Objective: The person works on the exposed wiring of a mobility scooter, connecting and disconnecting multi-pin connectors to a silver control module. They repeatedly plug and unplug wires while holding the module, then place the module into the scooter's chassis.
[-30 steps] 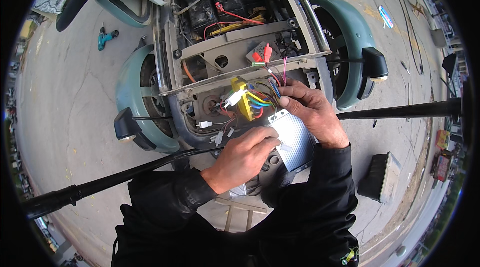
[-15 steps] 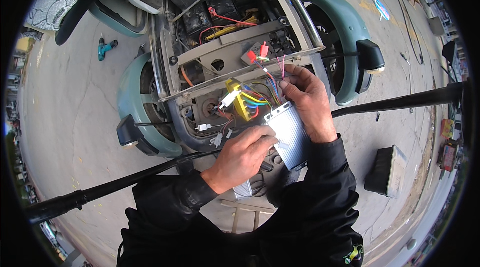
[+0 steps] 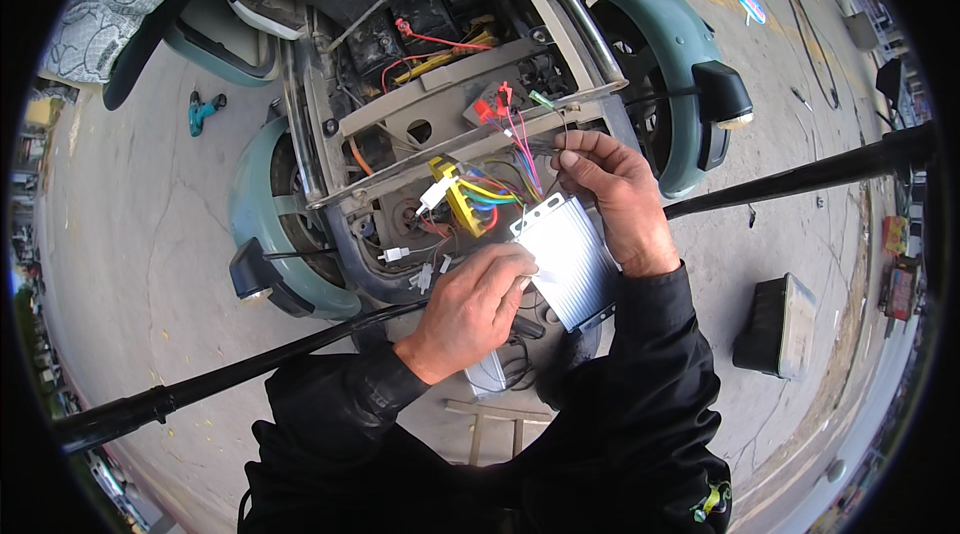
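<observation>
My right hand pinches a thin dark wire below a small green connector. Beside it, red connectors top upright coloured wires. My left hand is closed on a small translucent piece, hard to make out against the glare of the silver finned controller box. From the box's upper end, thick coloured wires run to a yellow terminal block with a white connector on it. More white connectors hang loose to the left, over the vehicle's open front compartment.
Green fenders and black mirrors flank the metal frame, with batteries and cables inside. A black bar reaches right, another left. A teal drill and a black bin lie on the concrete; a patterned seat is upper left.
The green connector has lifted away from the red ones, up and right, on the wire in my right hand. The pink wires now lean left. My left hand has shifted slightly left.
</observation>
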Demonstrator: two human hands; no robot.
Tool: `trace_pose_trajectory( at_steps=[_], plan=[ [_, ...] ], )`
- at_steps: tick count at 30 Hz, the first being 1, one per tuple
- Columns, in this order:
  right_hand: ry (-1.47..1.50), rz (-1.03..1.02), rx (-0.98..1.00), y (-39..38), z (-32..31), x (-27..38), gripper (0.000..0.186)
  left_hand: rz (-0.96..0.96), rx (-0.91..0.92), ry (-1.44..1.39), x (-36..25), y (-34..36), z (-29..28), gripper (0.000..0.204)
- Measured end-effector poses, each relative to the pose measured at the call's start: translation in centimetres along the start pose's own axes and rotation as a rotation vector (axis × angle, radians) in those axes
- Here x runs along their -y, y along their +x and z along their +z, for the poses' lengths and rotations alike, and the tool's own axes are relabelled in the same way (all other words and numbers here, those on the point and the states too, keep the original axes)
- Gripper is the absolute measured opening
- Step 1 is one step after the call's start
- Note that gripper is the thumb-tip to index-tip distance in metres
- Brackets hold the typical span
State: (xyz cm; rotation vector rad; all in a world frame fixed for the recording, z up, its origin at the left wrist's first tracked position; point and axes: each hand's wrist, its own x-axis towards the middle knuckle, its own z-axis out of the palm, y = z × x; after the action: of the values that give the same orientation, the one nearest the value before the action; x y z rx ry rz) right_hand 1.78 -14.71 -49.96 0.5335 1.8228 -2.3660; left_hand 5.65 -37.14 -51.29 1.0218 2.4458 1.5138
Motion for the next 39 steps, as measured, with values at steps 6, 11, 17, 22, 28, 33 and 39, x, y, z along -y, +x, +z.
trace_pose_trajectory(
  at_steps=[6, 11, 17, 22, 28, 33, 39],
  plan=[
    [0.060, -0.089, -0.094, -0.4, -0.9, -0.2, 0.012, -0.060, 0.000, -0.041, 0.1, -0.1, 0.2, 0.023],
    [0.125, -0.045, -0.157, -0.9, -0.8, -0.1, 0.017, -0.031, 0.007, 0.035, -0.2, 0.1, 0.3, 0.020],
    [-0.382, -0.061, 0.055, -1.7, -0.7, 0.2, 0.045, -0.017, 0.030, 0.087, -0.5, 0.1, 0.3, 0.020],
    [-0.516, 0.003, 0.226, -2.5, -1.7, 1.2, 0.084, -0.060, -0.002, 0.045, -0.5, -0.3, 0.0, 0.018],
    [-0.215, -0.024, 0.203, -5.2, 0.2, 0.3, 0.113, -0.123, -0.061, 0.073, 0.7, -0.9, -0.8, 0.018],
    [-0.339, -0.104, 0.228, -6.0, 2.0, -0.9, 0.090, -0.206, -0.068, 0.097, 1.5, -1.2, -0.9, 0.026],
    [-0.420, -0.205, 0.214, -5.1, 2.2, -0.8, 0.060, -0.183, -0.074, 0.073, 1.3, -0.9, -0.8, 0.022]
  ],
)
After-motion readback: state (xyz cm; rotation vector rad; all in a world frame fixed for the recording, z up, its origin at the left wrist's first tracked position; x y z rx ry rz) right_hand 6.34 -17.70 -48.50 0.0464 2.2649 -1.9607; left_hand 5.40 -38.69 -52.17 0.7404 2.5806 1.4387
